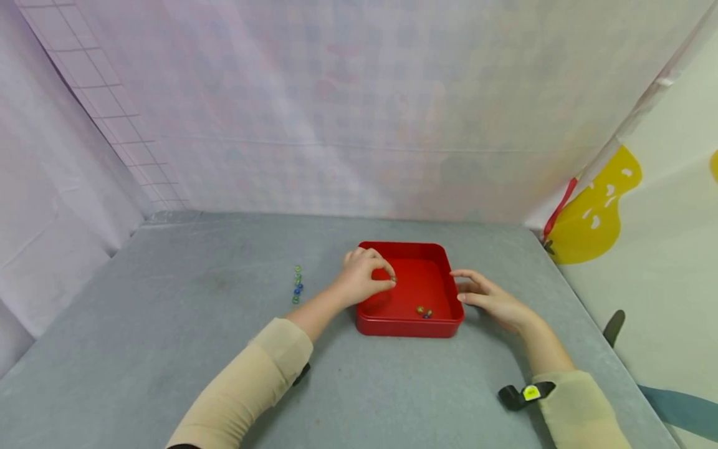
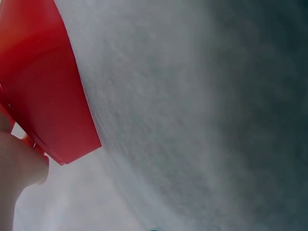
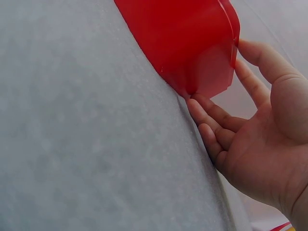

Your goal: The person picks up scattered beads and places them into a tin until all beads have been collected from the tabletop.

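A square red tray (image 1: 412,328) with low walls stands on the grey table. Over its left side, my left hand (image 1: 361,277) pinches a small marble (image 1: 394,279) between thumb and index finger. Several marbles (image 1: 421,309) lie inside the tray near its front right corner. My right hand (image 1: 496,302) rests against the tray's right wall, its fingertips touching the rim and side; the right wrist view shows these fingers (image 3: 216,115) extended along the red wall. In the left wrist view, part of the left hand (image 2: 21,161) shows beside the tray's wall, the marble hidden there.
Left of the tray, several green and blue marbles (image 1: 297,287) lie in a short row on the grey cloth-covered table (image 1: 185,324). A pale curtain (image 1: 314,112) hangs along the table's back edge, with more curtain at both sides.
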Tool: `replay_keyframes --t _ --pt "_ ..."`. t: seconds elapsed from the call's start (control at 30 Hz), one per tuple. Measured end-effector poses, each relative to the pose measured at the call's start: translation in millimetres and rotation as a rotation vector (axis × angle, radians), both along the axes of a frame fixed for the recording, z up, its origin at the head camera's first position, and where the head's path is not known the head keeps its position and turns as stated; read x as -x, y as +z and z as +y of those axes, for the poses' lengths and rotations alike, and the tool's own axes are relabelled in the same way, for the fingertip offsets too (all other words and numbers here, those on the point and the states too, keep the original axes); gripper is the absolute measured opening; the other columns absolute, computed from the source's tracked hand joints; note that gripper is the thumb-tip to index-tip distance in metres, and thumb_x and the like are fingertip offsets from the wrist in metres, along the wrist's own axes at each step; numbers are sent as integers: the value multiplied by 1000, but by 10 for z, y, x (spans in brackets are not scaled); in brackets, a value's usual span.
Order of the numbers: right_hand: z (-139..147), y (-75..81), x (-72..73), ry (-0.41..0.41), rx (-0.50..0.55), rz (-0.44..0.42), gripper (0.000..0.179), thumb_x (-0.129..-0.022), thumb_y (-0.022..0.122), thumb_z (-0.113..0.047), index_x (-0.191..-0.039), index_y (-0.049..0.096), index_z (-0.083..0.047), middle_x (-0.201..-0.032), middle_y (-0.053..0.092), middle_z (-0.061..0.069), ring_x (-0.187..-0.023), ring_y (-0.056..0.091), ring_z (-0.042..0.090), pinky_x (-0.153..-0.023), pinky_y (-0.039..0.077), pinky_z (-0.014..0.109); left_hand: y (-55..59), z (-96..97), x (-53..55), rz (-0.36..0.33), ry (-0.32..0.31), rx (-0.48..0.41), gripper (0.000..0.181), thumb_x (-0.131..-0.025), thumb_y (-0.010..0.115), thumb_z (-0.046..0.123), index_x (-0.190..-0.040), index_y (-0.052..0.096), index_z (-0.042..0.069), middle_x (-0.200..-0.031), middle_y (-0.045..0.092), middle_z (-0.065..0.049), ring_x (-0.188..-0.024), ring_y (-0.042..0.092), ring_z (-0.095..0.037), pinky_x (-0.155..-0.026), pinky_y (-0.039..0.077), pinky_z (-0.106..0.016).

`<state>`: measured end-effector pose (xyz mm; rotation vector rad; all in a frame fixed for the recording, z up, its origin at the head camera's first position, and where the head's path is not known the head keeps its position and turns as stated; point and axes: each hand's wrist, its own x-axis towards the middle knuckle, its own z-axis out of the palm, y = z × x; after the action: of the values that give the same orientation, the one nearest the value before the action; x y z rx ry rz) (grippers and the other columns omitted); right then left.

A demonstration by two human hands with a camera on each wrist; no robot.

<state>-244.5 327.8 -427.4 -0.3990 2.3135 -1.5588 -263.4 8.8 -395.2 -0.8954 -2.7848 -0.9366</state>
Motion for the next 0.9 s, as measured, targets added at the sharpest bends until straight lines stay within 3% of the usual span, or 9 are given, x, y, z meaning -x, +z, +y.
replay_keyframes --t 0.67,0.9 --pt "1 16 -5 -3 -2 -6 54 -97 57 -22 -143 34 -9 -139 41 26 -127 37 40 -102 26 59 -36 -1 -7 18 -12 37 9 -88 71 29 -95 73 23 -105 54 4 -106 43 -15 -103 22 -43" --pt "-7 17 -9 -2 4 -10 53 -97 57 -21 -143 34 -9 -139 41 26 -127 37 40 -103 26 59 -34 -13 -9 -1 -13 18 19 -87 73 29 -102 72 18 -106 54 2 -107 43 -17 -104 21 -43"
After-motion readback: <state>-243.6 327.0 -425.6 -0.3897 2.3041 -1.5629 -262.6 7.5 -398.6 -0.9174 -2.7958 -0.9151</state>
